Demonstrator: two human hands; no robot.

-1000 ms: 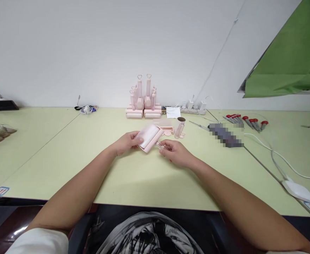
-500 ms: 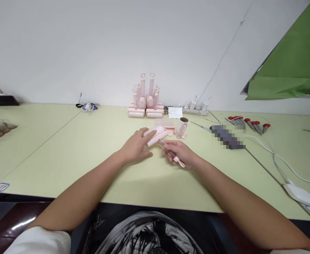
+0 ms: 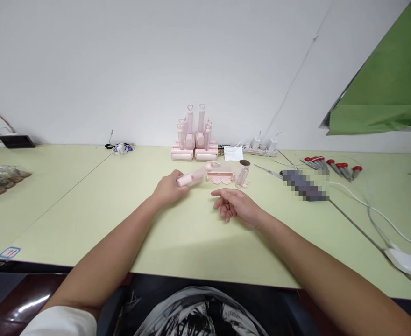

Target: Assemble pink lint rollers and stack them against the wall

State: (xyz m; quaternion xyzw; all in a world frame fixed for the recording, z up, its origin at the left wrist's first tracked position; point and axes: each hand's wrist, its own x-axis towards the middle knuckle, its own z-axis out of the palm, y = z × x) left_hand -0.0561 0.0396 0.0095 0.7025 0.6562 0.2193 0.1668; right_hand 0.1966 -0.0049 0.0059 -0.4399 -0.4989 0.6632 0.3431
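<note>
My left hand is closed round one end of a pink lint roller with a clear cover. The roller is tilted above the table, its pale looped end pointing away to the right and blurred. Opposite it, my right hand hovers with the index finger stretched out and the other fingers loosely bent, nothing in it. Just beyond my hands lies an open pink case with two round flaps at its front. A clear pink tube with a dark round top stands right of the case.
Several pink rollers stand on pink bases by the wall. A white paper and a power strip lie beside them. Farther right are tweezers, a blurred dark object, red-capped tools and a white cable.
The clear pink stick with a loop has left my right hand, whose fingers have loosened. My left hand has drawn back leftward with the roller, uncovering the pink case.
</note>
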